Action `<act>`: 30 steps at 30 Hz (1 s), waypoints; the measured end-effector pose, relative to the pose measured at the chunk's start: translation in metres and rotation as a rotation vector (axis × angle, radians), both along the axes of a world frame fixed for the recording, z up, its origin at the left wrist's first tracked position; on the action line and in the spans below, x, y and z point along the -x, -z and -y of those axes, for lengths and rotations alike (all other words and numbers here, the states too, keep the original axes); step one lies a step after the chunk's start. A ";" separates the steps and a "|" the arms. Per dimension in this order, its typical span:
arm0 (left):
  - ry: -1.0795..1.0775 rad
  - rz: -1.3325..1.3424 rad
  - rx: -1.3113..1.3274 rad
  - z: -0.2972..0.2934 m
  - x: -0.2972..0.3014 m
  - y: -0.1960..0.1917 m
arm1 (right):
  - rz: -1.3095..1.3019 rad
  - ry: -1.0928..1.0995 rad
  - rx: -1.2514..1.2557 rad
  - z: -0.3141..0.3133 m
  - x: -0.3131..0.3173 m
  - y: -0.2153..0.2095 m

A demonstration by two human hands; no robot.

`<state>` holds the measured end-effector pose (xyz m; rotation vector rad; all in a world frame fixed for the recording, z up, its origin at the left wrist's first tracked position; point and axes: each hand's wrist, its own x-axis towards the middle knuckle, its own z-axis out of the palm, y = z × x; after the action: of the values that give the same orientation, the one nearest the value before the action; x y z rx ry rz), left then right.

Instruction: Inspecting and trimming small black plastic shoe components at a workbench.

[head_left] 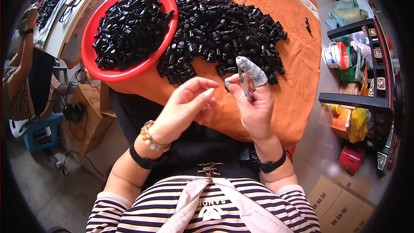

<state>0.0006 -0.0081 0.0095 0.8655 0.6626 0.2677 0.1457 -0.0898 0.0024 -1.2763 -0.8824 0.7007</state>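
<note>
Right hand: you pinch a small part.
Left hand: loosely curled, holds nothing.
Bench: parts pile, red bowl.

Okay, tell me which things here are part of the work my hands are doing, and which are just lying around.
In use:
- left hand, fingers pinched
- right hand holding a small dark piece, grey fingertip cover
- pile of black plastic parts on the orange cloth
- red bowl of the same parts

Lying about:
- cardboard boxes
- dark shelf unit
- blue stool
</note>
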 end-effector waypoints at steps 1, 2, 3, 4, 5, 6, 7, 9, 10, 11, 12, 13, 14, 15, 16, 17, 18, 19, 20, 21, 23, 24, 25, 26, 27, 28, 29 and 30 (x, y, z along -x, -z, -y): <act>0.005 0.027 0.061 0.003 -0.004 -0.002 | -0.037 -0.026 0.014 0.001 0.002 -0.007; 0.010 0.053 0.122 0.006 -0.006 -0.003 | -0.038 -0.031 0.015 0.001 0.003 -0.011; 0.003 0.119 0.215 0.007 -0.008 -0.001 | -0.104 -0.075 0.031 0.002 0.004 -0.015; -0.001 0.118 0.215 0.005 -0.007 -0.002 | -0.170 -0.119 0.047 0.003 0.005 -0.017; -0.008 0.195 0.256 0.003 -0.007 -0.003 | -0.172 -0.124 0.048 0.004 0.007 -0.018; -0.013 0.271 0.297 0.002 -0.006 -0.004 | -0.191 -0.146 0.060 0.004 0.009 -0.018; -0.033 0.252 0.300 0.002 -0.006 -0.005 | -0.211 -0.169 0.072 0.005 0.010 -0.018; -0.008 0.272 0.300 0.001 -0.003 0.001 | -0.211 -0.176 0.068 0.004 0.011 -0.020; 0.022 0.293 0.300 0.001 -0.002 0.003 | -0.208 -0.179 0.063 0.004 0.012 -0.020; 0.020 0.292 0.300 0.000 -0.002 0.003 | -0.210 -0.181 0.064 0.003 0.012 -0.019; 0.035 0.304 0.330 -0.002 -0.002 0.001 | -0.282 -0.190 0.020 0.001 0.012 -0.017; 0.050 0.317 0.360 -0.002 -0.002 0.001 | -0.353 -0.198 -0.023 0.001 0.012 -0.015; 0.050 0.316 0.361 -0.003 -0.001 0.003 | -0.354 -0.197 -0.022 0.000 0.012 -0.015; 0.070 0.307 0.333 -0.003 0.001 0.005 | -0.340 -0.194 -0.005 0.000 0.011 -0.016; 0.090 0.299 0.306 -0.004 0.001 0.007 | -0.325 -0.190 0.012 0.000 0.011 -0.017; 0.089 0.299 0.307 -0.004 0.001 0.005 | -0.326 -0.190 0.014 0.001 0.011 -0.017; 0.079 0.285 0.320 -0.004 0.001 0.002 | -0.313 -0.181 0.032 0.000 0.012 -0.017; 0.069 0.270 0.334 -0.004 0.001 0.001 | -0.300 -0.171 0.051 0.000 0.013 -0.017; 0.069 0.270 0.334 -0.004 0.001 0.003 | -0.300 -0.171 0.052 0.000 0.014 -0.017; 0.055 0.273 0.363 -0.004 0.001 0.006 | -0.284 -0.150 0.064 0.000 0.015 -0.017; 0.040 0.276 0.393 -0.003 0.002 0.011 | -0.267 -0.130 0.077 0.000 0.017 -0.018; 0.039 0.284 0.416 -0.004 0.003 0.013 | -0.304 -0.127 0.101 -0.001 0.017 -0.018; 0.037 0.293 0.440 -0.004 0.004 0.014 | -0.340 -0.124 0.125 -0.001 0.018 -0.018; 0.036 0.293 0.440 -0.003 0.003 0.010 | -0.341 -0.124 0.126 -0.001 0.018 -0.017; 0.000 0.252 0.407 -0.002 0.000 0.002 | -0.327 -0.152 0.085 -0.002 0.017 -0.016; -0.035 0.211 0.373 -0.001 -0.002 -0.001 | -0.313 -0.179 0.044 -0.003 0.016 -0.014; -0.035 0.211 0.375 -0.002 -0.001 0.001 | -0.313 -0.179 0.045 -0.003 0.016 -0.013; -0.016 0.241 0.393 -0.002 0.000 0.005 | -0.317 -0.179 0.048 -0.002 0.015 -0.011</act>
<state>0.0003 -0.0058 0.0044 0.4425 0.4751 0.2408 0.1303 -0.0875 0.0137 -1.0969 -0.7266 1.0402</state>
